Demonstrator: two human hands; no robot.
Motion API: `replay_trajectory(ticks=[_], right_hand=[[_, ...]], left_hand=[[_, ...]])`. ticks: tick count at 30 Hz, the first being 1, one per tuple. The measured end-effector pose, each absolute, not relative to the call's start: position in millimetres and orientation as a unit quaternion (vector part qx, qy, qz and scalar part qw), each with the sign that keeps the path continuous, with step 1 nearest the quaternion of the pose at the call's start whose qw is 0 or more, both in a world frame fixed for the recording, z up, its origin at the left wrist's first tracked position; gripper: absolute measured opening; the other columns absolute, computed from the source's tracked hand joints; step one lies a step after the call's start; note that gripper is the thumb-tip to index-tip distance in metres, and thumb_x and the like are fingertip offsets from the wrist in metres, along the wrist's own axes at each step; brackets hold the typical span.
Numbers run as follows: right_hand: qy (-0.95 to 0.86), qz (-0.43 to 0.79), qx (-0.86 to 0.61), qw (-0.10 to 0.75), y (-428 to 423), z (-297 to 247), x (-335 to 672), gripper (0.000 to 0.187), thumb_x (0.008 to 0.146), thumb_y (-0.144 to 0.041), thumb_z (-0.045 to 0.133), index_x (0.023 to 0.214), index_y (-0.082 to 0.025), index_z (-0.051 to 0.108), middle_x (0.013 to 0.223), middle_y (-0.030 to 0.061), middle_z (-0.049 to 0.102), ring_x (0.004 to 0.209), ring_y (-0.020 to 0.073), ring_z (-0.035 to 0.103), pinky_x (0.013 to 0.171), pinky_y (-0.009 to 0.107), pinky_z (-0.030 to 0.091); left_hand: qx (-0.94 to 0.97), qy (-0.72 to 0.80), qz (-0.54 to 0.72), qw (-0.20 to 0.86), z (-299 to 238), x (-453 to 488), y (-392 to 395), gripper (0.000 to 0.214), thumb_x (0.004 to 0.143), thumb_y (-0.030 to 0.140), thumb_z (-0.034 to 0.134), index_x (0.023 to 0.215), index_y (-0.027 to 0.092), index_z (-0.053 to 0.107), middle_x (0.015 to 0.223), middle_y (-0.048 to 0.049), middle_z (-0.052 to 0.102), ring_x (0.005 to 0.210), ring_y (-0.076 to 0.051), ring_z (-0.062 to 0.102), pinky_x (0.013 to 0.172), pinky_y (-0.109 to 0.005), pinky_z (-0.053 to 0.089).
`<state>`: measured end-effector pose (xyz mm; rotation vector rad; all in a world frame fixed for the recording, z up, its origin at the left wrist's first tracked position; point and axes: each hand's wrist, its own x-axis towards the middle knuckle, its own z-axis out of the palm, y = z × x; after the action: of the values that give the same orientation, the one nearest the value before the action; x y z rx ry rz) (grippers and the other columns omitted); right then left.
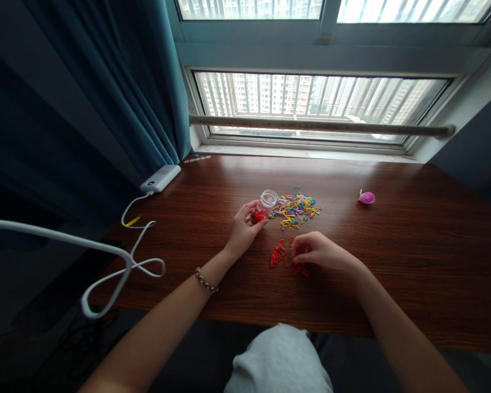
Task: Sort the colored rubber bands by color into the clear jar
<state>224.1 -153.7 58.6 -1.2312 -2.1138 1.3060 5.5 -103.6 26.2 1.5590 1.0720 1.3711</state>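
My left hand (245,222) is closed around a small clear jar (259,213), tilted and holding red pieces. A clear round lid (269,198) shows at the jar's far end. My right hand (314,249) is lowered over small red plastic clips (299,269), its fingers pinched together; what lies between the fingertips is hidden. Just left of it sits another little heap of red clips (277,255). Beyond both hands spreads a pile of mixed clips (297,207) in yellow, blue and pink, touching or close to the lid.
On the brown wooden table (413,256), a pink object (367,197) with a small stem lies at the right. A white power bank or adapter (161,178) sits by the curtain (147,82), its white cable (106,246) looping down the left. A window rail (319,125) runs behind.
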Motion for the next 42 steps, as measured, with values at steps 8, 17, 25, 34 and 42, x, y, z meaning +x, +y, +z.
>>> replay_trajectory(ticks=[8,17,25,34,42], right_hand=[[-0.811,0.352,-0.455,0.103,-160.6,61.5,234.5,0.036,0.045,-0.027,0.077,0.075,-0.018,0.058,0.069,-0.0033,0.057,0.057,0.01,0.048,0.048,0.019,0.035],[-0.755,0.31,-0.501,0.289,-155.2,43.6,209.8,0.019,0.075,-0.016,0.054,0.093,-0.017,0.058,0.08,0.0026,0.058,0.06,0.0102,0.054,0.058,0.023,0.045],[-0.821,0.193,-0.479,0.242,-169.0,43.7,189.4,0.039,0.073,-0.042,0.06,0.104,-0.019,0.055,0.096,0.0074,0.052,0.084,0.0177,0.054,0.076,0.03,0.045],[-0.848,0.165,-0.455,0.216,-175.1,40.7,176.4,0.013,0.078,-0.025,0.054,0.088,-0.02,0.06,0.091,0.004,0.053,0.078,0.0135,0.054,0.071,0.024,0.044],[-0.857,0.154,-0.45,0.198,-176.2,40.7,172.1,0.015,0.071,-0.01,0.053,0.078,-0.017,0.063,0.078,0.0037,0.06,0.069,0.0137,0.056,0.066,0.023,0.044]], left_hand=[[0.613,0.418,0.54,0.397,27.3,5.3,-104.7,0.052,0.062,0.023,0.07,0.111,0.02,0.052,0.105,-0.007,0.059,0.096,-0.02,0.057,0.086,-0.035,0.046],[0.609,0.414,0.542,0.405,29.7,6.2,-106.0,0.051,0.062,0.023,0.069,0.11,0.019,0.052,0.104,-0.0068,0.059,0.097,-0.02,0.056,0.088,-0.036,0.045],[0.617,0.412,0.543,0.392,29.6,7.4,-105.4,0.05,0.063,0.022,0.069,0.11,0.02,0.053,0.106,-0.0066,0.058,0.097,-0.02,0.056,0.086,-0.033,0.046],[0.678,0.42,0.519,0.307,33.8,7.3,-108.2,0.043,0.066,0.018,0.065,0.107,0.022,0.056,0.107,-0.0056,0.056,0.101,-0.021,0.053,0.089,-0.034,0.043],[0.756,0.422,0.467,0.18,39.0,7.0,-112.9,0.041,0.069,0.014,0.061,0.108,0.024,0.056,0.107,-0.0045,0.054,0.1,-0.02,0.051,0.09,-0.033,0.041]])
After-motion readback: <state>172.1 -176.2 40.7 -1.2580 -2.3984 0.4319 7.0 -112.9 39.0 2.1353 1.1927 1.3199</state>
